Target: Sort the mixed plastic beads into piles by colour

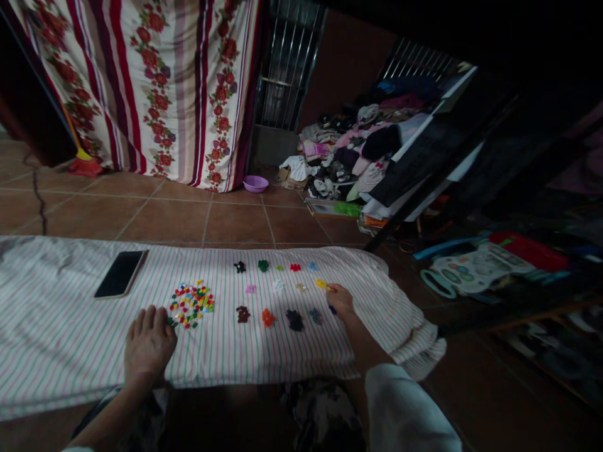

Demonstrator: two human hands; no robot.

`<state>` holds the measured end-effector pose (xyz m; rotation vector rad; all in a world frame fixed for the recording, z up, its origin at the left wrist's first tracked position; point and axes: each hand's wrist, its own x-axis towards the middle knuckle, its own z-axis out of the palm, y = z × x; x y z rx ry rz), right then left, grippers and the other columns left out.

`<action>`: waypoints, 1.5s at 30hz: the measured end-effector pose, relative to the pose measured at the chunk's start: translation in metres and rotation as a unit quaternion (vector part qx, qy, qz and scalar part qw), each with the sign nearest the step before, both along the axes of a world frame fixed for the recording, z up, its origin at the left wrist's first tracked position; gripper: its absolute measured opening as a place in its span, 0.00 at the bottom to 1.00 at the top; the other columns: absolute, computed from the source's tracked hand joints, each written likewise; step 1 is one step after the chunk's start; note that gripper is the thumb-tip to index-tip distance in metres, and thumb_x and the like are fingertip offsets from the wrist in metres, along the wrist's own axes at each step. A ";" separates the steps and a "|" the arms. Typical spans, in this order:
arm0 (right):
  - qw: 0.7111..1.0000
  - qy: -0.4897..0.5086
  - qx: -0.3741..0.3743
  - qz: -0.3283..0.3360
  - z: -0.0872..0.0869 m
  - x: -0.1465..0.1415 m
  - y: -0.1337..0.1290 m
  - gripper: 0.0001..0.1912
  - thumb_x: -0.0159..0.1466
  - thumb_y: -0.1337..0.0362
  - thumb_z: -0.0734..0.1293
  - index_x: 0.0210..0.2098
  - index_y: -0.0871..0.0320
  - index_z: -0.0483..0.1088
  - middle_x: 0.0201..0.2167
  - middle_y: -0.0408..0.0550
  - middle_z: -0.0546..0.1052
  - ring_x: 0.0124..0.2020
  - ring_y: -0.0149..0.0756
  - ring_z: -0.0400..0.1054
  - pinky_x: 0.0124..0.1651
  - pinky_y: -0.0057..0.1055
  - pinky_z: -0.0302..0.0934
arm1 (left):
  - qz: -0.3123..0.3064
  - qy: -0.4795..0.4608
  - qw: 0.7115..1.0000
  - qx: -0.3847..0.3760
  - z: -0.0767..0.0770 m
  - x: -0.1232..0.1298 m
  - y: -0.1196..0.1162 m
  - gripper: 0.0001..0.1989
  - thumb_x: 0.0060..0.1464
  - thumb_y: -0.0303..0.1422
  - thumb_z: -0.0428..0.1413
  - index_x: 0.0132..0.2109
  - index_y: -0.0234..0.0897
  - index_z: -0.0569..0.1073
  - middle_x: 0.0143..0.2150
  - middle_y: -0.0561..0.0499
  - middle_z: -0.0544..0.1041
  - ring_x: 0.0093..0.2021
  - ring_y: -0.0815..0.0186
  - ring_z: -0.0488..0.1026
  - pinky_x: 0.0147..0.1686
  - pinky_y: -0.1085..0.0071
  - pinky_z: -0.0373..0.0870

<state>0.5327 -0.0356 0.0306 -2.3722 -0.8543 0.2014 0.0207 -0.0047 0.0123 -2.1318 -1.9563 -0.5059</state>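
Right of the mixed pile, small heaps lie grouped by colour

From the head view, we see a striped cloth (pixel 85 339) bearing a mixed pile (pixel 192 304) of small, many-coloured pieces. To the pile's right, we make out three rows of heaps, each looking like one colour. The far row runs black heap (pixel 240 267), dark green heap (pixel 262 266), light green heap (pixel 279 268), red heap (pixel 295 267), light blue heap (pixel 313 266); the middle row, pink heap (pixel 250 289), white heap (pixel 278 285), beige heap (pixel 301 287), yellow heap (pixel 321 284); the near row includes a brown heap (pixel 242 314) and an orange heap (pixel 268 317). Many pieces in the mixed pile lie ungrouped, so we judge the work partway.

At the pile's near left edge rests the left hand (pixel 148 342), fingers close together; whether it holds anything, we cannot tell. Well right of the pile, the right hand (pixel 342 302) has its fingertips drawn narrow at the yellow heap, seemingly on a yellow piece, though we cannot be sure.

As for containers, the heaps lie straight on the cloth. Well beyond the pile, we see a purple basin (pixel 255 184), its contents too dim to tell, and farther right a cardboard box (pixel 293 183), partly covered by white fabric (pixel 299 167).
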 end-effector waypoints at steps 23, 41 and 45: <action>0.999 -0.029 -0.024 0.028 0.004 -0.002 -0.009 0.19 0.58 0.67 0.57 0.40 0.58 0.78 0.37 0.49 0.80 0.39 0.37 0.73 0.44 0.29 0.63 | -0.006 0.027 0.998 0.048 -0.016 -0.004 0.006 0.21 0.56 0.32 0.44 0.53 0.29 0.70 0.56 0.37 0.71 0.61 0.51 0.63 0.60 0.55 0.60; 0.987 -0.028 0.148 0.047 0.014 -0.024 -0.034 0.17 0.52 0.58 0.59 0.33 0.57 0.76 0.38 0.54 0.80 0.43 0.45 0.73 0.52 0.39 0.65 | -0.012 -0.002 0.999 0.029 -0.014 -0.001 0.004 0.19 0.58 0.27 0.42 0.51 0.31 0.72 0.57 0.38 0.72 0.59 0.55 0.67 0.59 0.53 0.60; 0.976 -0.031 0.197 0.086 0.026 -0.048 -0.051 0.18 0.53 0.55 0.58 0.34 0.56 0.75 0.38 0.54 0.79 0.43 0.45 0.73 0.53 0.41 0.65 | -0.029 -0.032 0.998 0.049 -0.019 -0.006 0.006 0.18 0.60 0.27 0.41 0.48 0.30 0.73 0.54 0.36 0.73 0.56 0.55 0.69 0.58 0.52 0.62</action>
